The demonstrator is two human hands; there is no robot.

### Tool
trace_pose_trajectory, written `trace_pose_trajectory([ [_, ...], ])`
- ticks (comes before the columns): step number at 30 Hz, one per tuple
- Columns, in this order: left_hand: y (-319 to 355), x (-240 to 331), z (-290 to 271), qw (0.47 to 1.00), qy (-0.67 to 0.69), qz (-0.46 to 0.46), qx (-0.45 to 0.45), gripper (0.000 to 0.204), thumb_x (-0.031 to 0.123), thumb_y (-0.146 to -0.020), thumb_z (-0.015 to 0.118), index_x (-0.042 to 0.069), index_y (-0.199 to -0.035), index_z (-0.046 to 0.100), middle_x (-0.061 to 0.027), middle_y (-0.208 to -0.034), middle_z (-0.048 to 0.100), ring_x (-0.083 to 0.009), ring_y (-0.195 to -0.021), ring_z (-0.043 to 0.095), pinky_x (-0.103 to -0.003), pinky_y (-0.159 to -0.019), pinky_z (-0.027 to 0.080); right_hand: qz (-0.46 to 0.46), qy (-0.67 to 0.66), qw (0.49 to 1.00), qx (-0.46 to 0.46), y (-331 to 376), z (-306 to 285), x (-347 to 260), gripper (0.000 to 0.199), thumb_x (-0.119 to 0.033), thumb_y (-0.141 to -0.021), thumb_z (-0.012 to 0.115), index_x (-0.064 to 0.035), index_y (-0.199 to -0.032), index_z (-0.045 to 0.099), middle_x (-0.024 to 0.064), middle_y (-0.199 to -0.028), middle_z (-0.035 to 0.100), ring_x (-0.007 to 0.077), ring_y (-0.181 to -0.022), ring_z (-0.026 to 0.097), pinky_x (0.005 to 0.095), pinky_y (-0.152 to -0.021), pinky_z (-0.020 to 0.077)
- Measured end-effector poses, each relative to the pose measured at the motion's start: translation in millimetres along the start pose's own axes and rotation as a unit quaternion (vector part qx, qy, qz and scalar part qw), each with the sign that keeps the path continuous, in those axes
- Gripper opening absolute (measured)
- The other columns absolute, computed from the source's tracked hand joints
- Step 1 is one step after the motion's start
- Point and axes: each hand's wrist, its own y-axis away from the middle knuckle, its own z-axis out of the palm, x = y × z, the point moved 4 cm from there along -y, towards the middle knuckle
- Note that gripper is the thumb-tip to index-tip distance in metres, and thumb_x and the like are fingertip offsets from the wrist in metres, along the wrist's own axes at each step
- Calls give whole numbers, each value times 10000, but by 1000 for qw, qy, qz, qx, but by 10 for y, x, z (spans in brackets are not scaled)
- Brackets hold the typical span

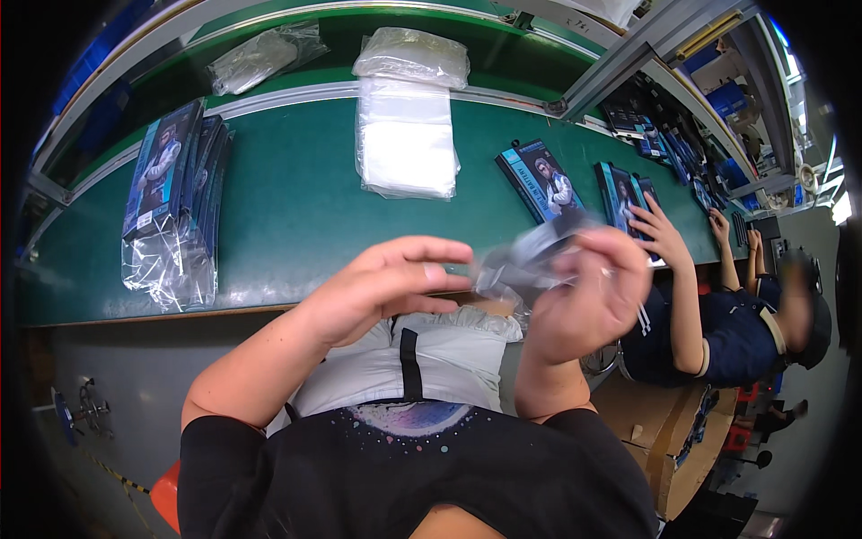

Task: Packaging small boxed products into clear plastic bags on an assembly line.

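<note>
My right hand (pixel 602 287) is closed on a clear plastic bag (pixel 505 277), its fingers pinched at the near side. Something dark and light blue, probably a box, shows at the bag's far end, but motion smears it. To the left, my left hand (pixel 386 283) holds nothing, fingers apart and pointing at the bag. Both hands are above the table's front edge. Just beyond the right hand lies a dark blue box (pixel 548 184) with a printed picture of a person. A pile of flat clear bags (pixel 406 144) rests at the table's middle.
Bagged blue boxes (pixel 166 175) are stacked on the green table (pixel 278 180) at left. More clear bags (pixel 256 58) lie by the back rail. On the right, a co-worker's hand (pixel 663 235) touches another box (pixel 615 193). A cardboard carton (pixel 660 436) stands below.
</note>
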Motion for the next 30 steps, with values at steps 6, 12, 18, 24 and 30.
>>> trace_pose_trajectory([
  [6, -18, -114, -82, 988, 128, -28, 85, 567, 120, -853, 440, 24, -1394, 304, -135, -1212, 523, -165, -1026, 552, -284, -845, 474, 93, -86, 936, -328, 489, 674, -27, 341, 37, -779, 643, 23, -1059, 450, 68, -838, 534, 105, -657, 512, 229, -589, 442],
  [12, 167, -42, -351, 979, 96, 25, 176, 695, -46, -673, 456, -7, -1360, 356, -129, -1229, 520, -192, -1031, 564, -290, -855, 476, 14, 82, 996, -39, 303, 236, 241, 129, 24, -879, 467, 32, -1007, 477, 127, -955, 534, 167, -852, 516, 273, -768, 426],
  [18, 489, 95, -540, 982, 60, 34, 177, 727, -83, -584, 431, -94, -1310, 390, -184, -1184, 558, -187, -991, 599, -249, -837, 489, 410, -133, 894, -125, 346, 142, 875, 132, -131, -901, 573, -2, -881, 559, 44, -783, 576, 104, -705, 531, 226, -667, 433],
  [24, 869, 636, -497, 926, -161, 152, 305, 703, -1, -515, 457, -85, -1210, 522, -170, -1183, 574, -209, -1063, 568, -254, -933, 429, 329, -79, 940, -35, 234, 116, 910, 167, -172, -916, 572, -33, -826, 547, 14, -728, 563, 70, -637, 521, 214, -606, 421],
  [30, 1544, 1410, -575, 546, -492, 468, 492, 480, -33, -780, 464, -24, -1257, 508, -120, -1259, 532, -183, -1110, 537, -293, -983, 384, 209, 130, 969, 27, 0, -332, 1035, 227, -213, -875, 640, -4, -944, 585, 9, -825, 566, 78, -725, 530, 220, -662, 432],
])
